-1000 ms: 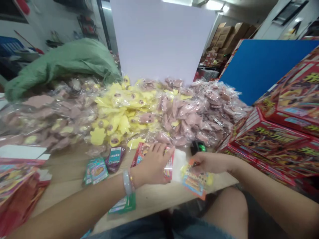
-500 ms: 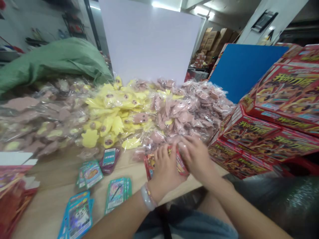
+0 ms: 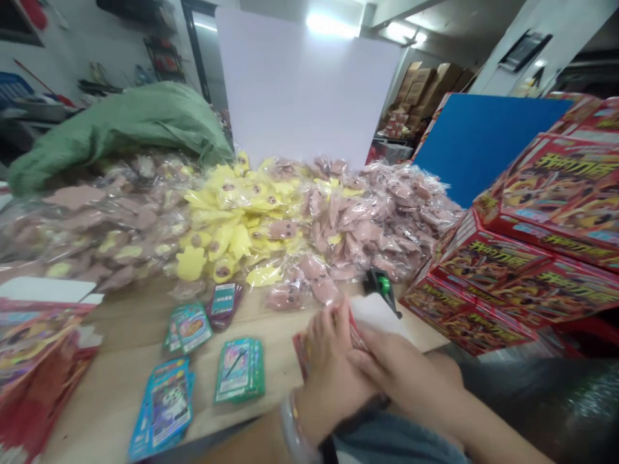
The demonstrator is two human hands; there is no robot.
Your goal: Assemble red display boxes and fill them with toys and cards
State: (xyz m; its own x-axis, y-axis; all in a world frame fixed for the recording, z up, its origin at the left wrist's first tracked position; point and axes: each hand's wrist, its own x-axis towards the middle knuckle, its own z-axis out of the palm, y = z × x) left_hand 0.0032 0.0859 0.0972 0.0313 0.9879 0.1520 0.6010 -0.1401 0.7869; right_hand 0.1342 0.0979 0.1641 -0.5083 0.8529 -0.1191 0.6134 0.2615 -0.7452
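Wooden table [image 3: 111, 335] runs before us, with plastic-bagged plush toys [image 3: 271, 219] piled on its far side. Near the middle, we press our left hand [image 3: 333, 380] and right hand [image 3: 401, 367] together on a glossy red card packet [image 3: 302, 354]; its long axis we cannot tell. Just beyond them lies a black-green clip [image 3: 382, 285], and smooth teal cards [image 3: 236, 370] sit left.

The hands [image 3: 333, 367] hide most of the red printed packet [image 3: 300, 354] between them.
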